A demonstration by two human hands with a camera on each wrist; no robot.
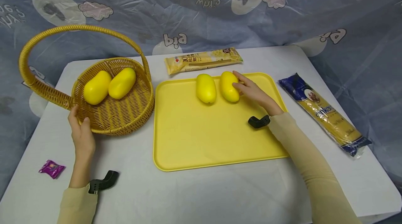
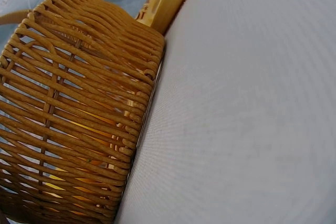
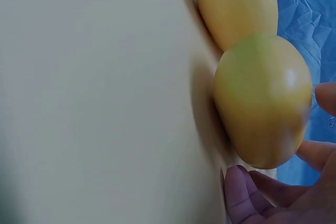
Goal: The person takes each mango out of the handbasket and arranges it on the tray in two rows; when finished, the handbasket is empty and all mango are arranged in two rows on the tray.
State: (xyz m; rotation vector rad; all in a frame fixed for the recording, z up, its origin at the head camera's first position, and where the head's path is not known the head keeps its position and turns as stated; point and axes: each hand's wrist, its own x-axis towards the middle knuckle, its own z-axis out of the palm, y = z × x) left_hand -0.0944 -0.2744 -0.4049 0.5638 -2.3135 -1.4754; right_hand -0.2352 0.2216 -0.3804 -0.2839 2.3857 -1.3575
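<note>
The wicker basket (image 1: 120, 126) holds two yellow mangoes (image 1: 97, 88) (image 1: 122, 83). My left hand (image 1: 82, 136) grips its near-left rim; the left wrist view shows the woven side (image 2: 79, 103) close up, the hand out of sight. Two more mangoes (image 1: 206, 88) (image 1: 229, 87) lie side by side on the yellow tray (image 1: 216, 164), near its back edge. Beside the right-hand mango (image 3: 262, 100) is my right hand (image 1: 255, 95), its fingers spread at the fruit's right side. Whether they touch it is hard to tell.
Behind the tray lies a yellow noodle packet (image 1: 204, 60). A blue and yellow pasta bag (image 1: 325, 114) lies slanted to the tray's right. A small purple wrapped sweet (image 1: 52, 169) is at the front left. The basket's tall handle (image 1: 41, 35) leans out leftward.
</note>
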